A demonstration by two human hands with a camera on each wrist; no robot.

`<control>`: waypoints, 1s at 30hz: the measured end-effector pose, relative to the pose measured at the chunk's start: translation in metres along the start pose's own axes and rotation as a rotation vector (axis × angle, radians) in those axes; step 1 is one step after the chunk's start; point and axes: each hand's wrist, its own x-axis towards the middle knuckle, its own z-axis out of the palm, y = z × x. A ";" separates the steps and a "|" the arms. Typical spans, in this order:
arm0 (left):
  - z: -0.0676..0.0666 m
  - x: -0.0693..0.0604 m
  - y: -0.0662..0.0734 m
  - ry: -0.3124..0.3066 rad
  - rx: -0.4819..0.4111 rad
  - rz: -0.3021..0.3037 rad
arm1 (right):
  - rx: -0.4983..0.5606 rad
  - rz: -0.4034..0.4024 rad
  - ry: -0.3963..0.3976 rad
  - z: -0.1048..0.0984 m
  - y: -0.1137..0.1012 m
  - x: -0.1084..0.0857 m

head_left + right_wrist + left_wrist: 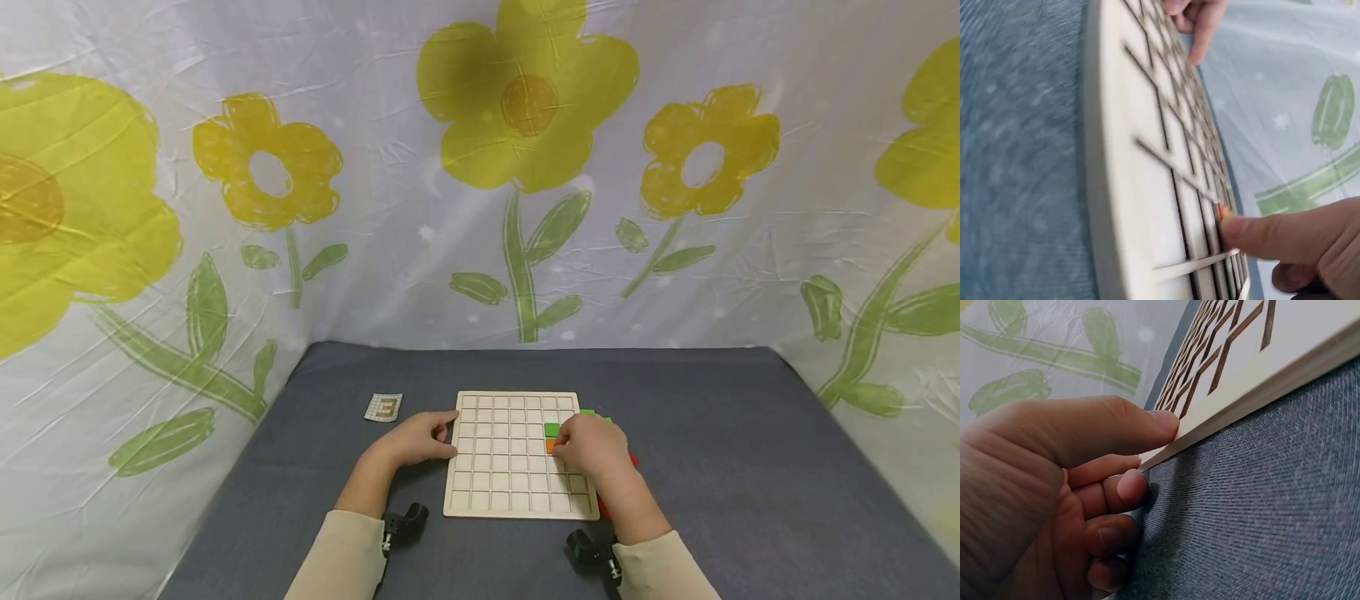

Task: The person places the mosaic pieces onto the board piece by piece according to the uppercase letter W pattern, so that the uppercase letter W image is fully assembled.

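On grey cloth (750, 450), the squarish board (480, 472) lies grid-side up.

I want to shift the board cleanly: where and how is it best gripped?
Grip the wooden board by its left rim, probably coming in low from the left, thumb on top: it lies flat with a straight edge. The left hand touches it there; red pieces lie by the right edge.

Was a curtained-off booth, room type unclear: flower-print sheet (390, 275) filled upper frame, cloth-covered desk (750, 467) lower centre.
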 end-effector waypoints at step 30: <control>0.001 0.001 -0.001 0.013 0.017 -0.004 | 0.252 0.081 -0.008 -0.023 0.070 0.001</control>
